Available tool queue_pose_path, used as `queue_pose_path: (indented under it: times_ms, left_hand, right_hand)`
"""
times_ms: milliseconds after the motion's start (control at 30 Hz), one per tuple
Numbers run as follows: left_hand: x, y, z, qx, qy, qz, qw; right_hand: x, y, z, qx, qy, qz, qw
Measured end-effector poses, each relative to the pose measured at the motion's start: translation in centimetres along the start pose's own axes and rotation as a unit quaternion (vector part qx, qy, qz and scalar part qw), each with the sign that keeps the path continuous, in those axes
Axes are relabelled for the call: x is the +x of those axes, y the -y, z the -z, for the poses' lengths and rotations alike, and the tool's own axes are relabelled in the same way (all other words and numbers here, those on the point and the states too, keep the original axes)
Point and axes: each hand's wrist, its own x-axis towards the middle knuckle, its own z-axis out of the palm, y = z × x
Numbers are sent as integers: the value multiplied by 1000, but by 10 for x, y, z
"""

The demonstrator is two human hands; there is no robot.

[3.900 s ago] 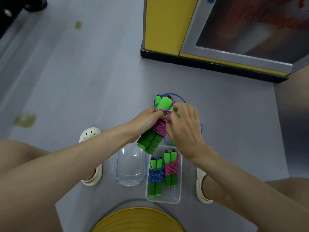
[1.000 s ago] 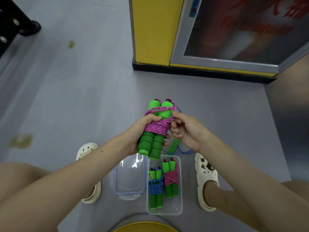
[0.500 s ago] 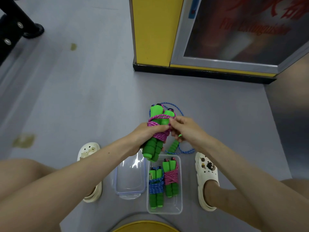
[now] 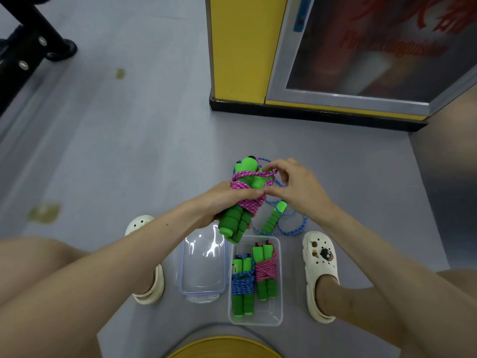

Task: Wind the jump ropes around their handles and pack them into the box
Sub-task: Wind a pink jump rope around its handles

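Though cylindrical, ribbed handles [image 4: 232,224]; braided rope [image 4: 249,204]

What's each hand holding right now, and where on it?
The left hand grips the pink rope bundle around its wound middle; the right hand pinches a loose pink loop at its top end.

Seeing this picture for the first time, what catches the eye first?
The green handles wound with pink jump rope, at the centre: the left hand grips them and the right hand pinches a loop. Below, a clear box holds two wound ropes; a loose blue rope lies on the floor beyond it.
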Motion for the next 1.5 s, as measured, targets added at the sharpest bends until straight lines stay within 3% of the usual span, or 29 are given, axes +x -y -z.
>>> queue_pose_path:
  times_ms: [300, 533, 700, 833, 1000, 1200, 1300, 1433, 1500]
  left_hand:
    - [-4, 4, 6, 40, 20, 8, 999]
    - [-6, 1, 7, -5, 26, 5, 1000]
    - [-9, -3, -3, -85, -10, -26, 996]
    - [-7, -4, -7, -123, -42, -39, 991]
    - [-2, -3, -9, -61, -103, -88, 989]
    - [2, 2, -23, 6, -143, -105, 984]
    - [6, 4, -25, 24, -152, -109, 982]
    - [11, 3, -26, 33, -158, -100, 982]
    - [12, 0, -28, -8, -144, -87, 986]
  right_hand:
    - [3, 0, -11, -58, 3, 12, 998]
    - [-3, -3, -15, -176, -125, 171, 961]
    - [-6, 1, -23, -167, -225, 165, 946]
    - [-11, 8, -35, -117, -234, 159, 952]
    - [-10, 15, -33, 49, -193, 43, 979]
    - [1, 10, -21, 181, -111, -159, 964]
    - [5, 6, -17, 239, -79, -192, 949]
    - [3, 0, -22, 147, -94, -176, 969]
    - [5, -5, -22, 202, -106, -208, 951]
